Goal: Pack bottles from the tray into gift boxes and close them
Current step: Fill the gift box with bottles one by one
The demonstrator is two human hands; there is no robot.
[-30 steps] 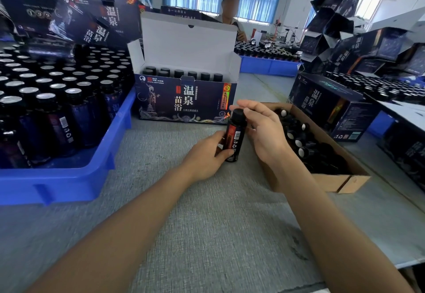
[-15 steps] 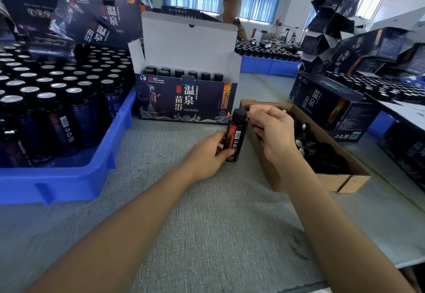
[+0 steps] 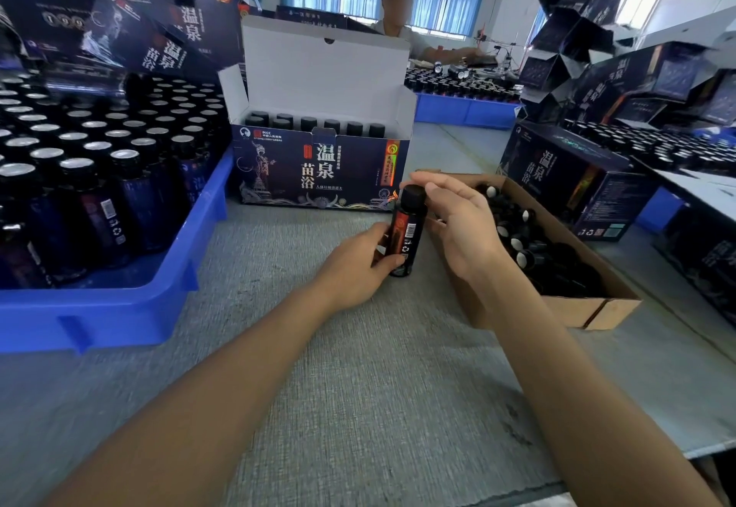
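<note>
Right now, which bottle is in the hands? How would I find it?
Find the open gift box mid-table. Before its right corner stands one dark bottle with a black cap and red label, the left hand gripping it low, the right hand by its cap. It alone is outside every tray and box.

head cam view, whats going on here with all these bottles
A person is packing bottles. Their left hand grips one dark bottle upright on the table, while the right hand touches its black cap with straight fingers. Behind it an open gift box already holds a row of bottles. A blue tray of bottles sits to the left.
</note>
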